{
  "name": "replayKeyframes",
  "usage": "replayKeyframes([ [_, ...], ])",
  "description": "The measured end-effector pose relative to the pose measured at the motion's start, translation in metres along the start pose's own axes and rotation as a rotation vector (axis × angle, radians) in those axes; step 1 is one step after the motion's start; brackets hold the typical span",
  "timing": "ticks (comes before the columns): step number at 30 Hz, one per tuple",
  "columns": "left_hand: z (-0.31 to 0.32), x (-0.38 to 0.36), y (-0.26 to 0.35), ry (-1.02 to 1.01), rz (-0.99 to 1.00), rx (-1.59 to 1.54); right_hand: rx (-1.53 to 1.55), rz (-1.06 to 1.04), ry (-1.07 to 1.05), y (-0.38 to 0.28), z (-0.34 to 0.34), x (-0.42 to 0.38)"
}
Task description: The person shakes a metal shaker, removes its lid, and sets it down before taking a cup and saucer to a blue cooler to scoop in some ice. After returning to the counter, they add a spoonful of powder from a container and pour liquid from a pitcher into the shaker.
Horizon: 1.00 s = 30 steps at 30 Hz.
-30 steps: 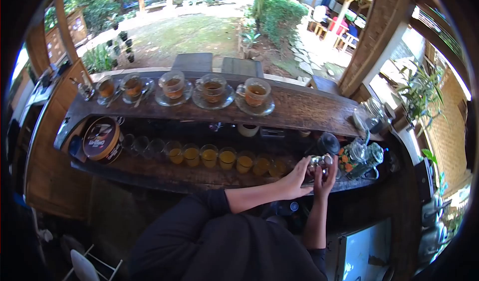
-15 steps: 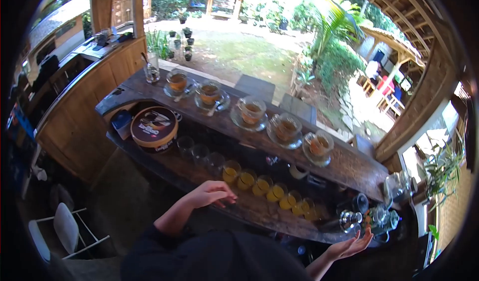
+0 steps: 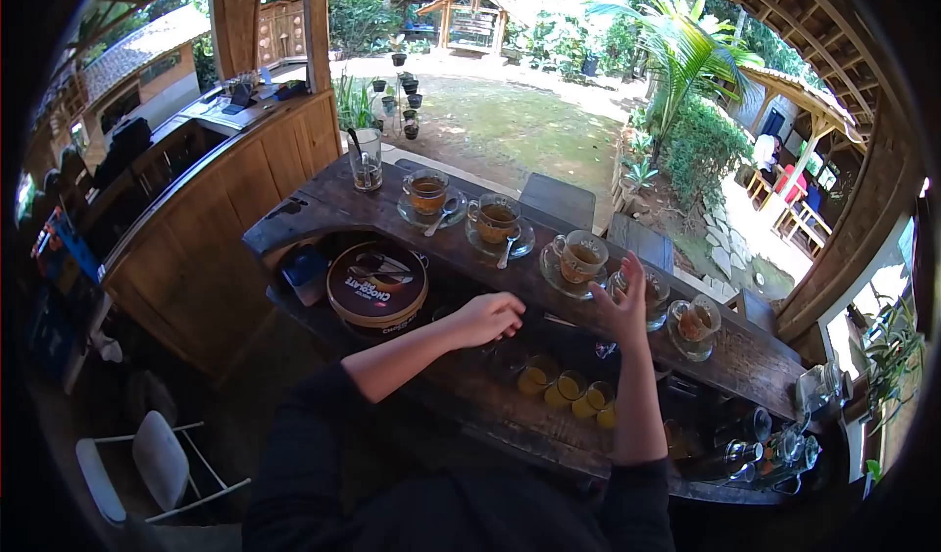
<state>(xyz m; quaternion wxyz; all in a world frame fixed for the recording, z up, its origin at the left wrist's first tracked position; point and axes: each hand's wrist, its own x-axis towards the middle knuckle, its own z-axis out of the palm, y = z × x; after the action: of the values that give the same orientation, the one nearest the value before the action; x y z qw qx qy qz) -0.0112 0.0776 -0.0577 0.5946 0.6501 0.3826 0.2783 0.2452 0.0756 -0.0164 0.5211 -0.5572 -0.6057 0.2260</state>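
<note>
My left hand (image 3: 487, 319) is over the counter's lower shelf, right of a round chocolate tin (image 3: 377, 282); its fingers are curled, and whether they hold anything is hidden. Raised before the fourth cup (image 3: 651, 297), my right hand (image 3: 624, 302) has its fingers spread and holds nothing. Several glass cups of brown drink on saucers line the upper counter (image 3: 755, 366), among them one cup (image 3: 427, 192) at the left and another (image 3: 580, 256) near the middle. Below, glasses of yellow drink (image 3: 566, 389) stand in a row, partly hidden by my right forearm.
A glass holding a spoon (image 3: 366, 160) stands at the counter's left end. Glass jars and pitchers (image 3: 784, 449) are at the right end. A white chair (image 3: 162, 459) is at lower left. Stools (image 3: 557, 202) stand beyond the counter, and people (image 3: 767, 150) sit far off.
Both hands have risen and moved forward over the counter. My right hand has come from the right end to the cups. The view has shifted, with the counter now farther right.
</note>
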Motion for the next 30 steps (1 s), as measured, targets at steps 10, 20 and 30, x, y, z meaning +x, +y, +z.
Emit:
replayKeyframes([
  [10,0.021,0.098,0.006,0.203,-0.291,-0.578,-0.089,-0.013,-0.080,0.059,0.041,0.072],
  [20,0.023,0.128,0.010,0.149,-0.319,-0.569,-0.087,0.030,-0.104,0.053,0.034,0.068],
  [30,0.035,0.117,0.009,0.287,-0.235,-0.616,-0.039,-0.012,-0.109,0.056,0.035,0.067],
])
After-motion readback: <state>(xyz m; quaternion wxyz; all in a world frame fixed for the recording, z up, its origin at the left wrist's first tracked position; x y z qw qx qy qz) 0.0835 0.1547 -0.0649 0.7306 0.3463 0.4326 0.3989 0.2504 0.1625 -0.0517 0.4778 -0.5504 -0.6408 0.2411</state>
